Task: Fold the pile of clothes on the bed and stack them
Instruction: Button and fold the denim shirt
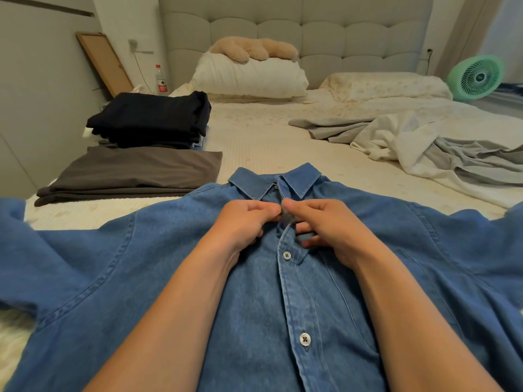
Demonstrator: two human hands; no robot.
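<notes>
Bare bed point(254, 142) beyond collar; left hand point(246, 219) and right hand point(325, 222) pinch denim shirt point(254, 292) placket, seemingly at a button.

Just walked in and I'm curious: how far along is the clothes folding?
Done: a dark folded stack and folded grey pieces sit at the bed's left. In hand: a denim shirt lies spread flat, the left hand and right hand pinching its placket near the collar, seemingly at a button. Left: folding it, plus the crumpled light clothes on the right.
</notes>
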